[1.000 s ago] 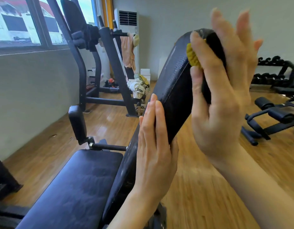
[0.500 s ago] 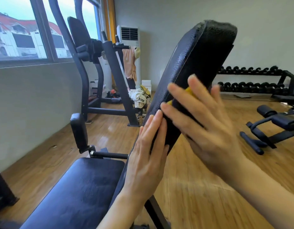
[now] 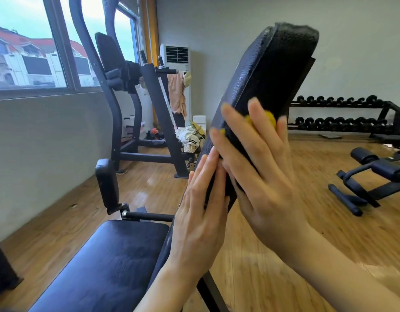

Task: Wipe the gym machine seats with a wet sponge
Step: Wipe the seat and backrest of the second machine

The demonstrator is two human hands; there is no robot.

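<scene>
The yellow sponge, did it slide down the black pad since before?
Yes. The yellow sponge under the right hand slid down the tilted black padded backrest, from near its top edge to about its middle.

Backrest pad (image 3: 246,91) black pebbled vinyl, slight sheen; seat (image 3: 109,262) smoother; floor (image 3: 307,221) glossy wood planks.

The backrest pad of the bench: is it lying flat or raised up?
Raised. The backrest pad slopes steeply up from the flat seat pad, its top edge far above both hands.
</scene>
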